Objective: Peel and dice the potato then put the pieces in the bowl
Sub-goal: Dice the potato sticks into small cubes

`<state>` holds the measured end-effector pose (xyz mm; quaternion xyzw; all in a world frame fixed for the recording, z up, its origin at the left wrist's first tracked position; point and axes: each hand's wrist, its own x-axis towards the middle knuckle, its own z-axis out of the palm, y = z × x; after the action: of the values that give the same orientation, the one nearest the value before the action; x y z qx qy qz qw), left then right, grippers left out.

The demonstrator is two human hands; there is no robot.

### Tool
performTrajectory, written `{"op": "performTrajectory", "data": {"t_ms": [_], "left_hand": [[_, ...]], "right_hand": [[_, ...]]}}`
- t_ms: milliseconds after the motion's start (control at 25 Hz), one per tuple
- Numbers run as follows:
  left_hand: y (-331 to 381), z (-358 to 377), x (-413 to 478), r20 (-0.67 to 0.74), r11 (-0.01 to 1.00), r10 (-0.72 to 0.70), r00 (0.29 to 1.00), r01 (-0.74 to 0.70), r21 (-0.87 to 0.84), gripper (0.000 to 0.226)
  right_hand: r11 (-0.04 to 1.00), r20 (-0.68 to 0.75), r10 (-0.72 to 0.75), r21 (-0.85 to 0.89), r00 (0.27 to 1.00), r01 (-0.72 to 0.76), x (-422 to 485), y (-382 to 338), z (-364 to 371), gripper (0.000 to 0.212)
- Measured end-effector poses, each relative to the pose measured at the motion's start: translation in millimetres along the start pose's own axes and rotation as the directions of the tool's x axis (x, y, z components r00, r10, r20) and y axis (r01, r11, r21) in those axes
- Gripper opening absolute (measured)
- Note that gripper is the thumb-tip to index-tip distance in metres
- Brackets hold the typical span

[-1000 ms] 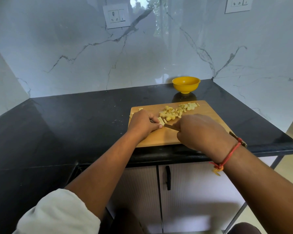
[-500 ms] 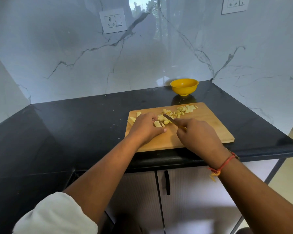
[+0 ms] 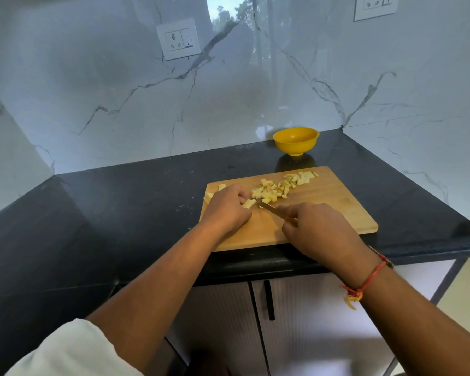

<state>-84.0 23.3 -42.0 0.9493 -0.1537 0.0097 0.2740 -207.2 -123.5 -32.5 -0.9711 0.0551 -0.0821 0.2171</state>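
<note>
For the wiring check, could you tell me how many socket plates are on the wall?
2. One socket plate left of centre; the other top right, cropped by the frame. More may lie off-frame.

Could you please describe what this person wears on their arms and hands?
Both hands are bare, with no gloves or visible rings. Above the left hand, the arm carries an off-white fabric sleeve that ends near the elbow. The right hand has a red-orange knotted thread bracelet round its wrist, with a yellowish tail hanging from the knot. No sleeve shows on that arm.
</note>
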Motion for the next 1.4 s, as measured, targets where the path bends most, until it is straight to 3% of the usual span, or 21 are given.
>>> {"op": "performTrajectory", "data": {"t_ms": [120, 280, 800, 1400], "left_hand": [[2, 3, -4, -0.061, 0.989, 0.067, 0.996, -0.058, 0.137, 0.014], [0, 5, -2, -0.090, 0.965, 0.112, 0.990, -0.087, 0.247, 0.019], [1, -5, -3, -0.017, 0.966, 0.139, 0.990, -0.132, 0.224, 0.013], [-6, 1, -3, -0.096, 0.987, 0.103, 0.990, -0.090, 0.131, 0.017]], "right_hand": [[0.997, 0.037, 0.013, -0.073, 0.999, -0.010, 4, -2, -3, 0.045], [0.995, 0.043, 0.035, -0.093, 0.998, -0.031, 7, -1, -1, 0.044], [0.997, -0.026, 0.012, -0.071, 1.000, -0.014, 11, -5, 7, 0.046], [0.994, -0.023, 0.035, -0.101, 0.999, -0.038, 27, -19, 21, 0.049]]}}
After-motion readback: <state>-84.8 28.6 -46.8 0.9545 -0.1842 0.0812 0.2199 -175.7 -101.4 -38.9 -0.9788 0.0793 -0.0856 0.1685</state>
